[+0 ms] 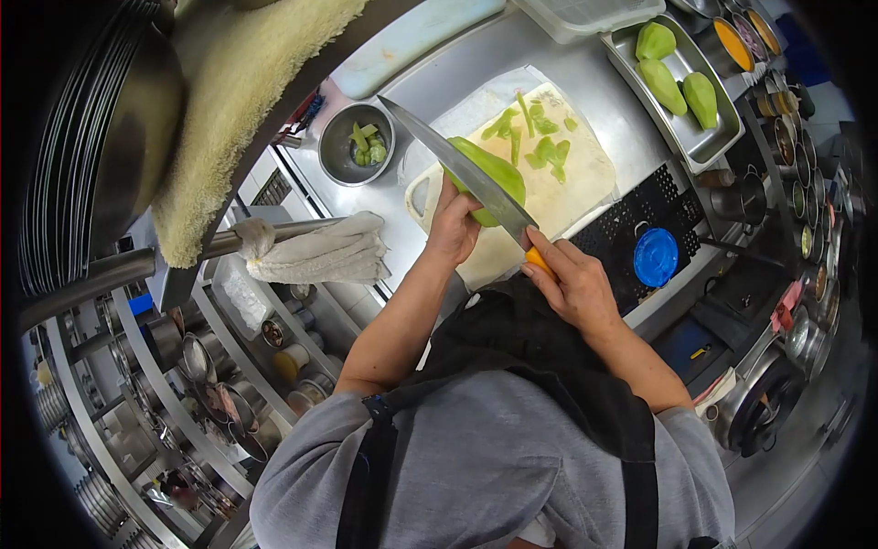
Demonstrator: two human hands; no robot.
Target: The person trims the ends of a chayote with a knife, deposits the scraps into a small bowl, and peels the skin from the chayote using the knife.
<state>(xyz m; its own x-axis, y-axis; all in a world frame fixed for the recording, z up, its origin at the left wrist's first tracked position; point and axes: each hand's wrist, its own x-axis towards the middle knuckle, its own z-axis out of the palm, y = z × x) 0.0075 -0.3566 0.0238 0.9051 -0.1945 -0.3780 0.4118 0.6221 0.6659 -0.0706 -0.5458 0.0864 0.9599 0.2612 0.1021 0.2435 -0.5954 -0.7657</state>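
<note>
My left hand point(452, 229) is closed around the lower part of a large light-green fruit, which looks like a green papaya point(494, 172). It is held up over a pale cutting board point(585, 174). In my right hand point(576, 282) is the orange handle of a long kitchen knife point(462, 166). Its broad blade lies across the front of the papaya and points to the upper left. Whether the edge is in the flesh I cannot tell. Green slices and strips point(549, 153) are scattered on the board. Cut green chunks sit in a steel bowl point(333, 163) to the left.
A steel tray point(692, 151) at the upper right holds several whole green fruits. A blue lid point(656, 257) rests on a black perforated mat point(604, 279). A cloth point(320, 253) hangs over the rail at left. Another board point(412, 41) lies at the back.
</note>
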